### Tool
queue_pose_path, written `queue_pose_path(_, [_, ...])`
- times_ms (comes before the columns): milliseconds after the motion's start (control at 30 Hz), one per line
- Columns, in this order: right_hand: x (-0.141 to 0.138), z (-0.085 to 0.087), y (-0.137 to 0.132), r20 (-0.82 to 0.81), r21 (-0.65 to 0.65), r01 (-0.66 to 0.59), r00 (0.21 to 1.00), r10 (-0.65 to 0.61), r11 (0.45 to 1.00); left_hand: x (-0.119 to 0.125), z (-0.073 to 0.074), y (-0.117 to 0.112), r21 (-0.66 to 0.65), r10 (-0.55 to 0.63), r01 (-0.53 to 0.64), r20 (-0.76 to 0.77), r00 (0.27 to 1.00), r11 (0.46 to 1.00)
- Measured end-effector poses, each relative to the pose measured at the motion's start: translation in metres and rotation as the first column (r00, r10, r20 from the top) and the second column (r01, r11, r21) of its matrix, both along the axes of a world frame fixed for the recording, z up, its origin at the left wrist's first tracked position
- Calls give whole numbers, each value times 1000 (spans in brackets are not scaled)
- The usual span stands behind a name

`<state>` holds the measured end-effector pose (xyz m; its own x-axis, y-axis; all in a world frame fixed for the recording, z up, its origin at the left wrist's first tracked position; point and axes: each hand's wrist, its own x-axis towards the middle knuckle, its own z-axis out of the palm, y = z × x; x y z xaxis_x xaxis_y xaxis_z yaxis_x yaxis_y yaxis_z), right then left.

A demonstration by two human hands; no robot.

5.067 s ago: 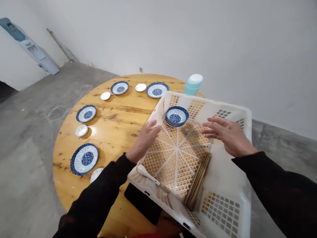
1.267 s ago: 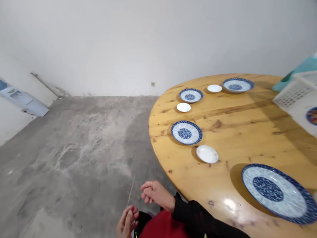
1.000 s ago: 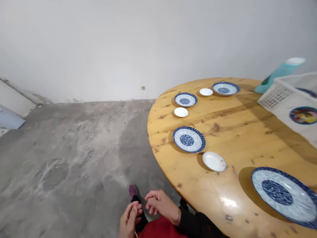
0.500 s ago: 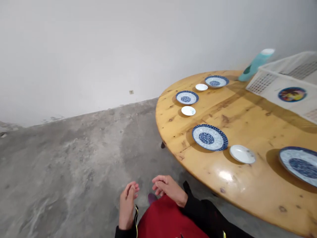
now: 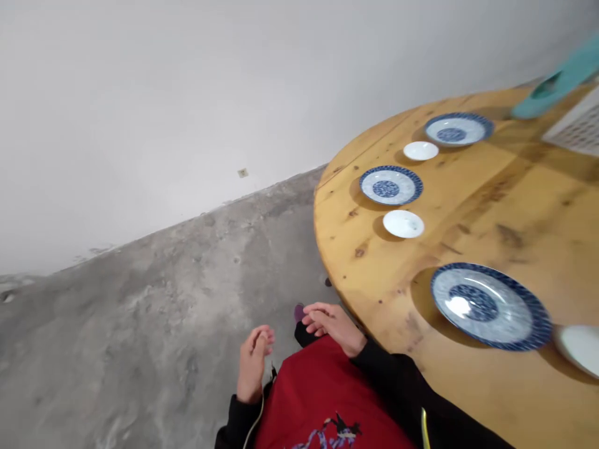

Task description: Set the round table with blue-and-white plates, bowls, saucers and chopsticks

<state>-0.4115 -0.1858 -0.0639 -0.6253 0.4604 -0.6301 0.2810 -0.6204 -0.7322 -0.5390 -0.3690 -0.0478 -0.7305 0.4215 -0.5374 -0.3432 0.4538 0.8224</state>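
Observation:
Both hands hang in the air before my red top, with nothing in them. My left hand (image 5: 254, 362) has loosely curved fingers, the thumb apart from them. My right hand (image 5: 336, 325) is beside the edge of the round wooden table (image 5: 449, 243), its fingers slightly bent and pointing left. Closest to it on the table is a blue-and-white patterned plate (image 5: 490, 305), with a small white dish (image 5: 581, 349) to its right. Farther back lie another patterned plate (image 5: 391, 185) and a white dish (image 5: 403, 223), then a third plate (image 5: 458, 129) beside a dish (image 5: 421, 151).
A turquoise container (image 5: 559, 81) leans at the back right, next to a white perforated basket (image 5: 578, 125) cut by the frame edge. On the left is bare concrete floor (image 5: 187, 312), meeting a white wall (image 5: 140, 112) with a small socket (image 5: 242, 173).
My view has come nearer to the table's left side, so the plates appear larger and farther right. The basket is now mostly out of view. Both hands keep about the same pose.

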Motion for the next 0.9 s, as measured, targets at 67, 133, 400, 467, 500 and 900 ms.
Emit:
queue_pose_path(67, [-29,4,26,-32,-8,27,999,-27,1000,-35,9,13,-3,73,-74,-21,997,997])
queue_pose_path(133, [-52,6,49,-35,-12,57,998,-57,998,-62,13,28,-21,108,-108,-26,994,994])
queue_pose_path(400, [-89,-3,97,8,-18,155,988,-155,988,-118,-3,109,-56,-233,240,103,967,969])
queue_pose_path(467, [-95,-8,101,44,-27,208,977,-207,978,-135,-5,132,-46,-344,349,99,934,936])
queue_pose_path(500, [-99,-9,102,64,-35,237,970,-235,971,-145,-6,144,-42,-384,389,96,918,920])
queue_pose_path(900, [-224,10,143,115,-7,598,797,-593,802,-307,-8,275,34,-670,669,75,739,742])
